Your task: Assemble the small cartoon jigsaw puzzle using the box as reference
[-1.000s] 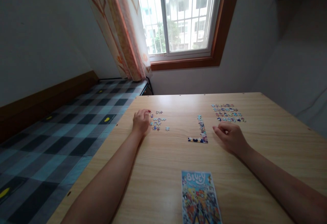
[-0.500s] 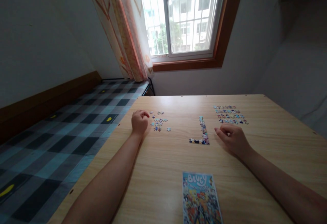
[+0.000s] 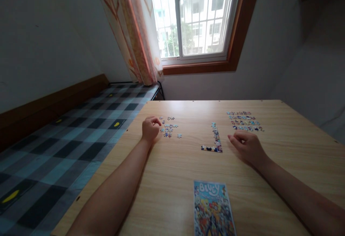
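My left hand point(image 3: 151, 129) rests on the table, its fingers curled in and closed, just left of a scatter of loose jigsaw pieces point(image 3: 171, 125). Nothing shows in its fingers. In a loose fist, my right hand point(image 3: 246, 146) lies on the right side, thumb pointing left; no object shows in it. Between the hands stands an L-shaped run of joined puzzle pieces point(image 3: 216, 138), a right-hand column with a short row along the bottom. Beyond my right hand, several rows of jigsaw pieces point(image 3: 244, 118) are laid out. Closest to me is a colourful picture sheet point(image 3: 214, 211) lettered "Bluey".
The wooden table point(image 3: 172, 171) reaches toward a wall with a barred window point(image 3: 202, 20). Along its left side is a bed with a checked cover point(image 3: 88, 132). A flowered curtain point(image 3: 132, 31) hangs by the window.
The whole view has shifted slightly, so everything appears a little further right. Both hands and the puzzle pieces keep their places on the table.
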### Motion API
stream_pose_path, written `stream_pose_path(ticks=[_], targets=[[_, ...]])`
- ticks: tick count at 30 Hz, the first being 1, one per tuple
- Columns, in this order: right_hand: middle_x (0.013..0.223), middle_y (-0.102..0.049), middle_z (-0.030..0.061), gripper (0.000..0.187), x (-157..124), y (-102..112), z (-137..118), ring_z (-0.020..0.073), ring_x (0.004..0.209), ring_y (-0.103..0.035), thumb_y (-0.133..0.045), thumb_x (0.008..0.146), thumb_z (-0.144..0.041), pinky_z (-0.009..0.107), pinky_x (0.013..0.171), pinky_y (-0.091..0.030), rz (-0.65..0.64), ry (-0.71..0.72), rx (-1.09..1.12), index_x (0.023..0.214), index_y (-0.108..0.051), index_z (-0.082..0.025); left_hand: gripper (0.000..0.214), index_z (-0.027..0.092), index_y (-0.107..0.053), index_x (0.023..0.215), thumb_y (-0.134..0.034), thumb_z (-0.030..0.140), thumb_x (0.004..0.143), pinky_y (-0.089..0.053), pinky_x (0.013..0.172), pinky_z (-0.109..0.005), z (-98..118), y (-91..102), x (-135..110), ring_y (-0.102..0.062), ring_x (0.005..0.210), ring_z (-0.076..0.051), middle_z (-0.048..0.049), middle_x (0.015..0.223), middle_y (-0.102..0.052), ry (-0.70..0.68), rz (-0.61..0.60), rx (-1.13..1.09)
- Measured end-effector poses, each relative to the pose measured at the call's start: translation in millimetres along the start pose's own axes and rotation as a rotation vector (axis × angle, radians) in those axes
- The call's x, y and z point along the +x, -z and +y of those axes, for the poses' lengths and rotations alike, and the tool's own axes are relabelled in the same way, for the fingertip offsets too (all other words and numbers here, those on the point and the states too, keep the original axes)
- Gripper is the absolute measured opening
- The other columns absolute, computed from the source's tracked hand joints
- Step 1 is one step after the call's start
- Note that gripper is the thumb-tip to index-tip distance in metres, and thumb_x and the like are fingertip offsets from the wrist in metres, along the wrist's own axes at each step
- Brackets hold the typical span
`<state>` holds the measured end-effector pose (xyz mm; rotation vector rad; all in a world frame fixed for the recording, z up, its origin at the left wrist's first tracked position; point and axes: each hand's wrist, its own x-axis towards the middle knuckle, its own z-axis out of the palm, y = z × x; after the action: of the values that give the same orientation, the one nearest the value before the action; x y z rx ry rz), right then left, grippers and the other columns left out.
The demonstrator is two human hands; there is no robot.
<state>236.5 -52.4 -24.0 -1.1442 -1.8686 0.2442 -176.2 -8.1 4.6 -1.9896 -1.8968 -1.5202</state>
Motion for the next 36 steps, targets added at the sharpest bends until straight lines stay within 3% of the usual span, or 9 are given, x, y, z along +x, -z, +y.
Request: stream_pose_path(ticks=[12, 20, 25, 36], targets=[[0.055, -0.037, -0.0038, 0.045, 1, 0, 0, 0.0123, 0.053, -0.038, -0.058, 0.091, -0.033, 0.028, 0.056, -0.030, 0.015, 0.019, -0.017, 0.055, -0.033, -0.022, 0.013, 0.022, -0.050, 0.047, -0.041, 0.014, 0.053, -0.044, 0.064, -0.029, -9, -1.9, 3, -0.058, 0.064, -0.018, -0.0005, 0.056, -0.056, 0.097, -0.018, -0.047], [0.055, -0.037, -0.0037, 0.046, 0, -1, 0, 0.0124, 0.053, -0.039, -0.057, 0.092, -0.035, 0.028, 0.056, -0.030, 0.008, 0.020, -0.028, 0.055, -0.033, -0.022, 0.020, 0.021, -0.064, 0.062, -0.045, 0.013, 0.057, -0.046, 0.072, -0.030, -15, -1.3, 5, -0.061, 0.074, -0.020, -0.0021, 0.070, -0.066, 0.151, 0.103, -0.027], [0.055, -0.038, -0.0034, 0.046, 0, -1, 2, 0.0125, 0.054, -0.039, -0.056, 0.093, -0.035, 0.028, 0.057, -0.030, -0.008, 0.016, -0.038, 0.056, -0.033, -0.022, 0.012, 0.021, -0.051, 0.057, -0.044, 0.012, 0.052, -0.037, 0.059, -0.028, -19, 2.2, 7, -0.051, 0.062, -0.017, 0.0009, 0.058, -0.053, 0.172, 0.134, -0.026], [0.055, -0.038, -0.0032, 0.046, 0, 0, 0, 0.0128, 0.053, -0.039, -0.056, 0.092, -0.036, 0.029, 0.057, -0.030, -0.005, -0.004, -0.029, 0.055, -0.032, -0.022, 0.015, 0.020, -0.055, 0.053, -0.043, 0.010, 0.049, -0.035, 0.053, -0.025, -16, 1.9, 8, -0.052, 0.056, -0.016, 0.0013, 0.052, -0.054, 0.193, -0.052, 0.049]])
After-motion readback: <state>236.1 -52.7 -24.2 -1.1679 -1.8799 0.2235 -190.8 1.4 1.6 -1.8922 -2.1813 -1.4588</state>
